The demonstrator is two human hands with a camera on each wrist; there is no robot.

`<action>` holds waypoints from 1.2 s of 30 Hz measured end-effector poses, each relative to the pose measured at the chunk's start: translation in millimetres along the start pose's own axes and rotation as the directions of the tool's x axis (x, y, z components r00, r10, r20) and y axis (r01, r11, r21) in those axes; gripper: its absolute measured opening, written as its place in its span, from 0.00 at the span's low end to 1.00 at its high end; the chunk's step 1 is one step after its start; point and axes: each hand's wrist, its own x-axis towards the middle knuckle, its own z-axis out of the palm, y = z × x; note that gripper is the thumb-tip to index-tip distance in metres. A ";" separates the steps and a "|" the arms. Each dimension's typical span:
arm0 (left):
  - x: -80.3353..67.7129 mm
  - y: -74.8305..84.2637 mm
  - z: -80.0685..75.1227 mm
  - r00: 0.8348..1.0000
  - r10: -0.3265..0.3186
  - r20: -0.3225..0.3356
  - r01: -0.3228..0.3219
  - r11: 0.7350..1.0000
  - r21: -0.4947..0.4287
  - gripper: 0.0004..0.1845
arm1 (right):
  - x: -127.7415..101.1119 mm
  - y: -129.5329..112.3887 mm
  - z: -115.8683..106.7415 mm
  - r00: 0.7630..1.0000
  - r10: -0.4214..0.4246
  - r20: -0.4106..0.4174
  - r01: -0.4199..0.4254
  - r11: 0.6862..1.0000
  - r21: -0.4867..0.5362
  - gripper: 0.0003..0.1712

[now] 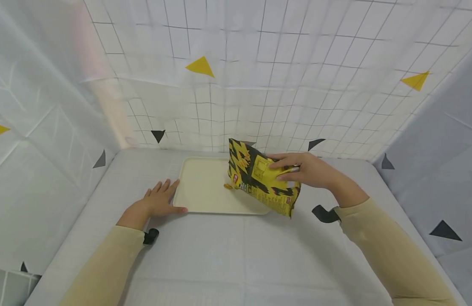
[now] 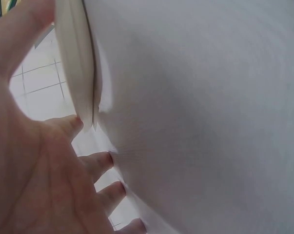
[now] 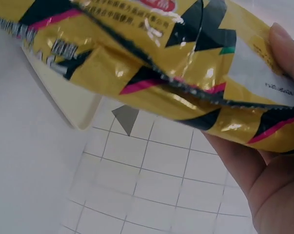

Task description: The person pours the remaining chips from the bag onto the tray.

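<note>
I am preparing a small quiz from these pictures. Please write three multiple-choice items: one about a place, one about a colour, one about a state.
1. Where does the left hand rest?
A. at the tray's left edge
B. on the bag
C. on the wall

2. What colours has the snack bag?
A. blue and white
B. yellow and black
C. plain green

3. How is the right hand?
A. flat on the table
B. holding the bag
C. out of view

Answers: 1 A, fingers lie beside the tray rim; 2 B, yellow with black zigzags; 3 B, thumb and fingers pinch the bag over the tray.
</note>
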 end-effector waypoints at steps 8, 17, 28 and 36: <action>1.3 -0.7 0.4 1.000 -0.002 -0.002 0.002 1.000 0.012 0.63 | -1.8 0.5 -3.0 1.000 0.026 -0.010 -0.026 1.000 -0.013 0.22; 0.0 -0.2 0.3 1.000 -0.006 0.008 0.005 1.000 0.017 0.63 | -0.9 0.7 -4.7 0.999 0.030 -0.029 -0.030 0.999 -0.019 0.21; 3.8 -1.8 2.3 1.000 -0.007 0.003 0.007 1.000 0.019 0.63 | 1.7 0.5 -8.1 0.998 0.061 -0.017 -0.062 0.998 -0.025 0.22; 3.9 -2.0 2.1 1.000 -0.006 0.007 0.006 1.000 0.019 0.63 | -0.1 -0.2 -7.8 0.997 0.079 -0.009 -0.079 0.997 -0.023 0.21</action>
